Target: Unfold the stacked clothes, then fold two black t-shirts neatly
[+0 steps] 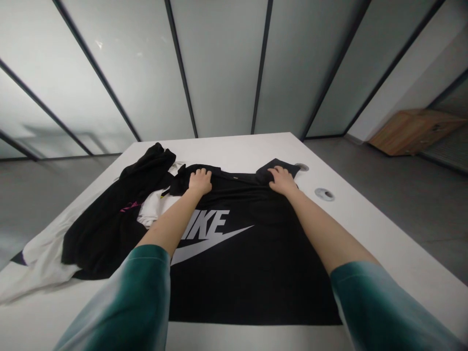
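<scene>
A black T-shirt [256, 263] with a large white logo lies spread flat on a white table [383, 239], its top edge away from me. My left hand [200, 181] rests on the far left part of the shirt near the shoulder, fingers curled and pinching the fabric. My right hand [282, 180] holds the far right part, fingers closed on a folded bit of sleeve [278, 168]. Both arms reach forward over the shirt, in teal sleeves.
A pile of black clothing [109, 219] and white garments [40, 263] lies on the table to the left. Two round cable grommets [323, 194] sit in the table at the right. Frosted glass wall panels stand behind; a wooden cabinet [413, 129] is far right.
</scene>
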Action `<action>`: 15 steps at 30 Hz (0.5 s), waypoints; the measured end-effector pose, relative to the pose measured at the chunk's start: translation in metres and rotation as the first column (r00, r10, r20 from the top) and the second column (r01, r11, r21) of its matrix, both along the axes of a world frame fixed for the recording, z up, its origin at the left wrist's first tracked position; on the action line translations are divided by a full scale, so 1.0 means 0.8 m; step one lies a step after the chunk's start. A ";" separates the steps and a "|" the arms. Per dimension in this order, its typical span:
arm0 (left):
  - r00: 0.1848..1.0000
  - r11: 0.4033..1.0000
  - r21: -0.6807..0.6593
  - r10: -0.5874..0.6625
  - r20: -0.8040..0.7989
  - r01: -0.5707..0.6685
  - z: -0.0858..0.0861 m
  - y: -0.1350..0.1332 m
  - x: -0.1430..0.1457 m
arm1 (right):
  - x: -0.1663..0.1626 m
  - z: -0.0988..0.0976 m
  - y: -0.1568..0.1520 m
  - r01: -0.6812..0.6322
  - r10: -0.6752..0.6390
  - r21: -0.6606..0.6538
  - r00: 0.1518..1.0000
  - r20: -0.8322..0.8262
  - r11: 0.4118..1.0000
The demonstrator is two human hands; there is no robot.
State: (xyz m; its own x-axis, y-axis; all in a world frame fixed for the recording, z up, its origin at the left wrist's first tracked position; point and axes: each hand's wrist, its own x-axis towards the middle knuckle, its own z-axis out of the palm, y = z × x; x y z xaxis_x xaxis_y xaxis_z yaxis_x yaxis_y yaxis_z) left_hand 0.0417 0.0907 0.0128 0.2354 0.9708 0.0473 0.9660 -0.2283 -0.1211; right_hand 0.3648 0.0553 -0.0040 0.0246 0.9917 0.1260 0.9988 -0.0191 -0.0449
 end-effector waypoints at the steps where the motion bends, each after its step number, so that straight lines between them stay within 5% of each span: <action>1: 0.995 0.996 0.000 -0.093 0.023 0.093 -0.003 0.002 0.005 | 0.003 -0.001 0.005 -0.061 0.061 -0.019 0.998 0.008 0.998; 3: 0.983 0.987 -0.023 -0.157 0.091 0.159 -0.007 0.009 0.013 | 0.007 0.000 0.016 -0.127 0.128 -0.092 0.992 0.005 0.988; 11: 0.991 0.975 -0.221 0.045 0.126 -0.016 -0.002 0.073 0.007 | 0.003 0.026 0.047 -0.019 0.028 -0.305 0.999 0.024 0.952; 15: 0.978 0.966 -0.249 0.121 0.169 -0.077 0.006 0.094 0.002 | 0.005 0.035 0.057 0.083 -0.069 -0.217 0.995 0.070 0.973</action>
State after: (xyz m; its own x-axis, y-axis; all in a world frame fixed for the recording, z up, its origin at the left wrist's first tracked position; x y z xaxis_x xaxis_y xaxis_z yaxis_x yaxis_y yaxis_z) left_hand 0.0429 0.1659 0.0176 0.1467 0.9767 -0.1565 0.9858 -0.1313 0.1043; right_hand 0.3690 0.1009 0.0243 0.1000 0.9908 -0.0911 0.9948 -0.0977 0.0300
